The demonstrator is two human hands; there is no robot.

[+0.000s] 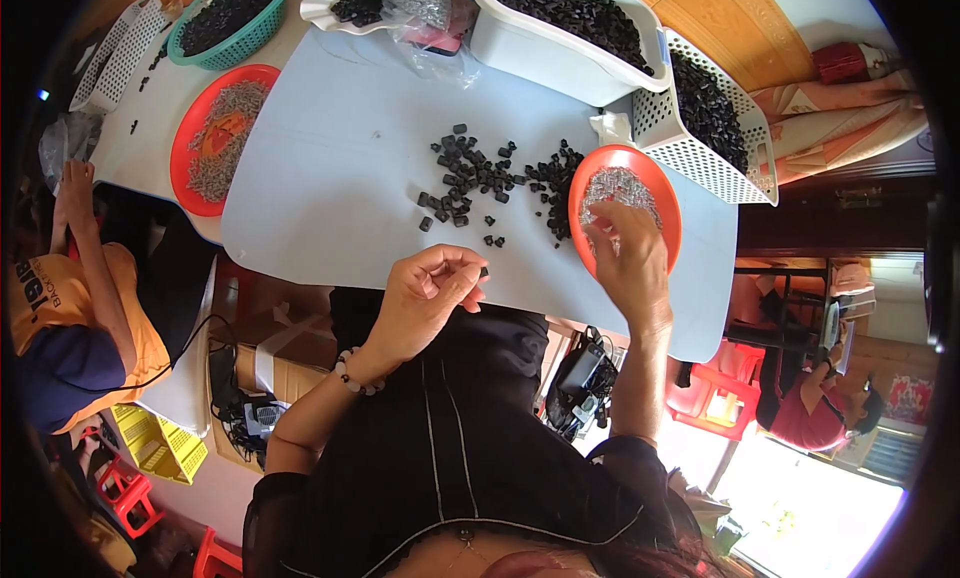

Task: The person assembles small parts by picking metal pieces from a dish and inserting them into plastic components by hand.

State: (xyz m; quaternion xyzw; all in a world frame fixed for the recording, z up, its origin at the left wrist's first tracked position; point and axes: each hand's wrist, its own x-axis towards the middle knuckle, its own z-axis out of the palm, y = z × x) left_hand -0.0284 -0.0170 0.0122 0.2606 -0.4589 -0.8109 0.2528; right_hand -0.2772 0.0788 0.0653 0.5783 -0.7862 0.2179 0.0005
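Note:
My left hand (426,296) is closed in a pinch near the table's front edge. A small black plastic piece (484,273) sticks out between its thumb and fingers. Over an orange-red plate (577,200) at the right hangs my right hand (632,256), its fingers bent downward and a gap between thumb and forefinger. Many small silvery metal parts (622,185) fill that plate; I see none held in the right fingers. Loose black plastic pieces (463,173) lie scattered on the blue-grey table (340,178), and a second cluster of smaller black pieces (556,183) touches the plate's left side.
At the back stand a white tub (550,63) and a perforated white basket (690,158), both full of black pieces. To the left are a green basket (235,50) and another red plate (185,158). A co-worker in orange (100,318) sits at left.

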